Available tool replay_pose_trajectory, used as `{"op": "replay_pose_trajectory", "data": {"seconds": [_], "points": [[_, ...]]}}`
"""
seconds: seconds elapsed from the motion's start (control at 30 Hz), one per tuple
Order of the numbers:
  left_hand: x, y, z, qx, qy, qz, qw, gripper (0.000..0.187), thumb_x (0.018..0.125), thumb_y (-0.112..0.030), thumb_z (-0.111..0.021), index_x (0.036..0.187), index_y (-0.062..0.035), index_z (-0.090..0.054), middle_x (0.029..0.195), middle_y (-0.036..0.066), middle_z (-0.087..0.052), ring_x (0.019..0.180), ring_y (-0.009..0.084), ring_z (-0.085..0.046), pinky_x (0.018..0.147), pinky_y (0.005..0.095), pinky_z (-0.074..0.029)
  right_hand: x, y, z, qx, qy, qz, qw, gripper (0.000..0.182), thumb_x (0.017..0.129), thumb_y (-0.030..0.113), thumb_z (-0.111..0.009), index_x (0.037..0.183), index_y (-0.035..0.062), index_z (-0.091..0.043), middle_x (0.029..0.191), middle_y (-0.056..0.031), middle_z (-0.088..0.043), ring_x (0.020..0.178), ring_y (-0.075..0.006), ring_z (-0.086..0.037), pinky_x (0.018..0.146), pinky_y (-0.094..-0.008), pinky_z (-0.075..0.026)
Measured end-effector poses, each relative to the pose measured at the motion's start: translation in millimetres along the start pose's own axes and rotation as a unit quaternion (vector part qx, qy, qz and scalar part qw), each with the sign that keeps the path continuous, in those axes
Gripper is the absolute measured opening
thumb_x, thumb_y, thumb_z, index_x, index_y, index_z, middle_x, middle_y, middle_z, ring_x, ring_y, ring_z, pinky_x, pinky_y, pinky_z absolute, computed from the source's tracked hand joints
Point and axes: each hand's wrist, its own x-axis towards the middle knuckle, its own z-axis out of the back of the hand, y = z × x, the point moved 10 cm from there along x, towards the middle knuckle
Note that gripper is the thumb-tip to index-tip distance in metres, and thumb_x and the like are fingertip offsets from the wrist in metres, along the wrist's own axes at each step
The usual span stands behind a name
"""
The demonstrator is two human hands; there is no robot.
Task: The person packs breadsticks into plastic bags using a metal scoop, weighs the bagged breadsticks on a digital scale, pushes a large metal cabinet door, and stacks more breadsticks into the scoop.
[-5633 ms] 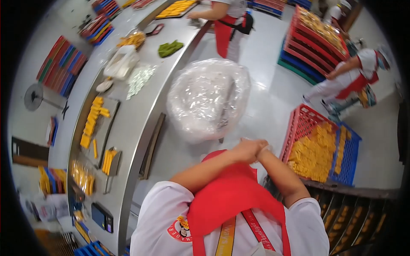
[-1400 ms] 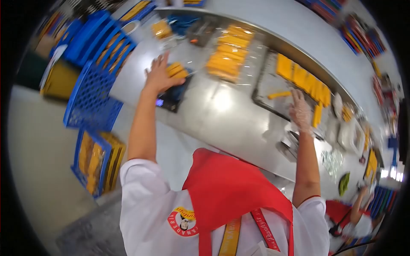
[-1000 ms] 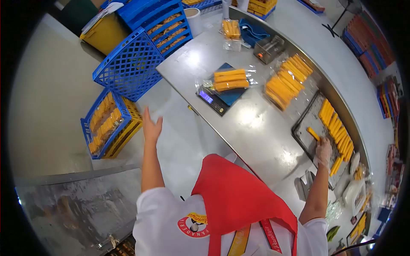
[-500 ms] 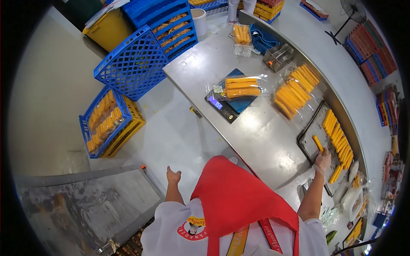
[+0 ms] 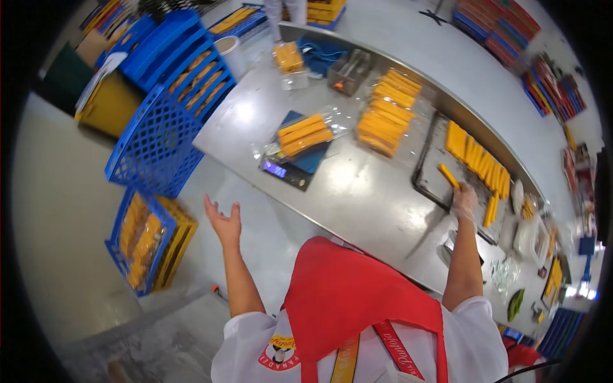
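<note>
My right hand [image 5: 465,199], in a clear plastic glove, grips one end of a yellow breadstick [image 5: 449,175] above a dark baking tray [image 5: 434,153]. Rows of similar breadsticks [image 5: 479,159] lie along the tray's far side. My left hand [image 5: 223,223] is bare and held out over the floor, fingers spread, with nothing in it. On the table, a clear bag of breadsticks [image 5: 304,135] rests on a digital scale [image 5: 284,175] with a lit display. Several filled bags [image 5: 386,118] are heaped between the scale and the tray.
A metal table [image 5: 345,204] with a raised back edge holds another bag [image 5: 288,59], a blue cloth [image 5: 319,56] and a metal box [image 5: 349,71]. Blue crates [image 5: 156,140] stand off its left end, with a crate of packed bags [image 5: 142,239] on the floor. Behind the table's far end, a person's legs [image 5: 285,16] show.
My left hand has reached forward and its fingers have spread. My right hand still holds the breadstick over the tray. The camera view has turned, shifting the table leftward.
</note>
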Motion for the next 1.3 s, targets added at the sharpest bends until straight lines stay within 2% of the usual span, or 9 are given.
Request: {"op": "replay_pose_trajectory", "data": {"seconds": [0.1,0.17,0.23,0.3,0.37,0.53,0.63,0.9,1.3], "points": [[15.1,-105.3,-7.7,0.010,-0.010,-0.085,0.996,0.093,0.079,-0.004,-0.076,0.156,-0.0060,-0.024,0.156,0.019,-0.031,0.134,0.0370,-0.045,0.109,0.0478,-0.039,2.9,7.1,8.2,0.141,-0.019,-0.075,0.987,0.032,0.089,0.022,-0.066,0.119,0.0110,-0.070,0.123,-0.0185,-0.063,0.113,-0.0374,-0.061,0.099,-0.0440,-0.047],[8.3,-153.0,-9.6,-0.008,-0.036,-0.197,0.980,0.091,0.078,-0.003,-0.075,0.155,-0.0060,-0.026,0.156,0.019,-0.031,0.135,0.0355,-0.044,0.109,0.0491,-0.038,-15.2,78.6,53.0,0.152,-0.136,0.074,0.976,0.032,0.089,0.025,-0.068,0.117,0.0112,-0.071,0.120,-0.0179,-0.064,0.108,-0.0354,-0.063,0.096,-0.0430,-0.049],[-1.6,-172.9,-16.6,-0.019,-0.044,-0.217,0.975,0.091,0.078,-0.003,-0.075,0.155,-0.0058,-0.027,0.156,0.019,-0.032,0.136,0.0349,-0.044,0.109,0.0481,-0.038,-35.1,170.4,72.1,0.144,-0.148,0.209,0.956,0.031,0.088,0.024,-0.070,0.116,0.0110,-0.072,0.116,-0.0170,-0.065,0.102,-0.0334,-0.065,0.090,-0.0414,-0.051],[-19.1,-187.7,-21.8,-0.028,-0.049,-0.241,0.969,0.090,0.078,-0.003,-0.075,0.155,-0.0057,-0.028,0.155,0.019,-0.032,0.136,0.0344,-0.044,0.109,0.0471,-0.038,-62.8,264.8,82.3,0.290,-0.040,0.307,0.906,0.027,0.086,0.018,-0.071,0.112,0.0100,-0.073,0.108,-0.0156,-0.066,0.096,-0.0331,-0.065,0.084,-0.0414,-0.052],[-36.1,-197.5,-31.5,-0.020,-0.021,-0.256,0.966,0.088,0.077,-0.002,-0.074,0.153,-0.0049,-0.030,0.155,0.019,-0.032,0.136,0.0348,-0.044,0.110,0.0450,-0.038,-86.0,338.6,80.9,0.253,-0.051,0.407,0.876,0.024,0.083,0.012,-0.070,0.107,0.0097,-0.073,0.102,-0.0137,-0.066,0.093,-0.0344,-0.064,0.079,-0.0421,-0.052],[-53.3,-167.6,-8.5,0.040,-0.040,-0.252,0.966,0.087,0.077,-0.002,-0.074,0.153,-0.0043,-0.031,0.152,0.020,-0.036,0.132,0.0345,-0.046,0.110,0.0437,-0.039,-108.4,443.2,53.8,0.172,-0.055,0.512,0.839,0.025,0.083,0.014,-0.068,0.107,0.0083,-0.072,0.101,-0.0137,-0.067,0.095,-0.0353,-0.064,0.083,-0.0435,-0.053],[-62.4,-132.5,36.0,0.087,-0.073,-0.221,0.969,0.086,0.078,-0.003,-0.073,0.153,-0.0039,-0.031,0.151,0.021,-0.037,0.133,0.0356,-0.046,0.110,0.0441,-0.039,-98.8,458.2,26.1,0.166,0.004,0.495,0.853,0.032,0.082,0.018,-0.067,0.112,0.0070,-0.071,0.108,-0.0171,-0.066,0.103,-0.0361,-0.064,0.090,-0.0443,-0.052],[-107.1,-55.4,147.1,0.193,-0.161,-0.088,0.964,0.083,0.079,-0.003,-0.071,0.152,-0.0021,-0.030,0.152,0.023,-0.035,0.135,0.0391,-0.043,0.111,0.0448,-0.039,-61.9,417.8,47.5,0.191,0.016,0.426,0.884,0.042,0.080,0.022,-0.067,0.120,0.0090,-0.069,0.129,-0.0220,-0.060,0.116,-0.0390,-0.060,0.101,-0.0448,-0.048],[-52.1,-126.2,85.0,0.203,-0.085,-0.179,0.959,0.083,0.080,-0.005,-0.072,0.153,-0.0049,-0.032,0.151,0.021,-0.038,0.132,0.0358,-0.047,0.110,0.0441,-0.040,-84.2,440.7,56.1,0.181,0.028,0.494,0.850,0.042,0.083,0.022,-0.070,0.123,0.0083,-0.067,0.127,-0.0193,-0.061,0.116,-0.0362,-0.060,0.100,-0.0432,-0.048]]}}
